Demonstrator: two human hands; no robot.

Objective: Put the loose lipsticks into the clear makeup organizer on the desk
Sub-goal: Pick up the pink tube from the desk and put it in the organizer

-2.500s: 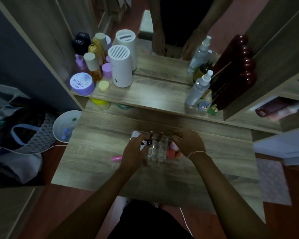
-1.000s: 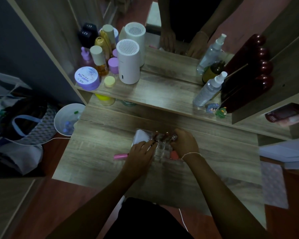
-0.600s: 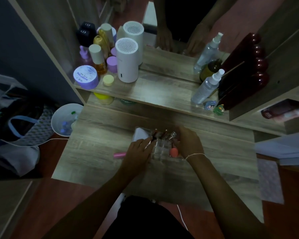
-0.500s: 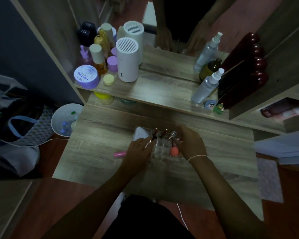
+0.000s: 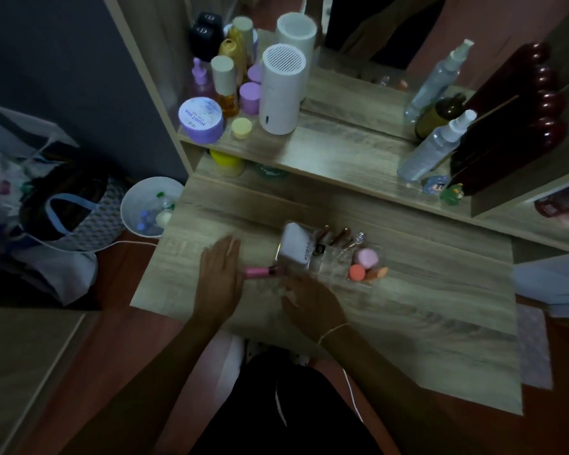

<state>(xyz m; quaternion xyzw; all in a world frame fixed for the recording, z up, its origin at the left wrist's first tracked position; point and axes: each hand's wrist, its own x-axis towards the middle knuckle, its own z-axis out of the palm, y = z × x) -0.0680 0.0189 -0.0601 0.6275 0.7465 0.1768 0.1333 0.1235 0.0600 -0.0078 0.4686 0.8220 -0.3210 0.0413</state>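
Observation:
The clear makeup organizer [image 5: 334,262] stands mid-desk, holding several upright lipsticks [image 5: 334,236], a white box [image 5: 294,246] and pink and orange sponges [image 5: 362,264]. A loose pink lipstick [image 5: 260,271] lies on the desk just left of the organizer. My left hand [image 5: 219,277] is flat with fingers spread, its edge at the pink lipstick's left end. My right hand [image 5: 311,305] hovers just in front of the organizer, fingers loosely curled, holding nothing that I can see.
A raised shelf [image 5: 326,149] behind the desk carries a white cylinder [image 5: 281,90], purple jars, bottles and spray bottles [image 5: 436,146]. A white bin [image 5: 150,210] and a bag [image 5: 66,211] sit on the floor to the left. A mirror is behind the shelf.
Both hands have come off the organizer. My left hand moved left to the pink lipstick; my right hand drew back toward me. The organizer's contents are now uncovered.

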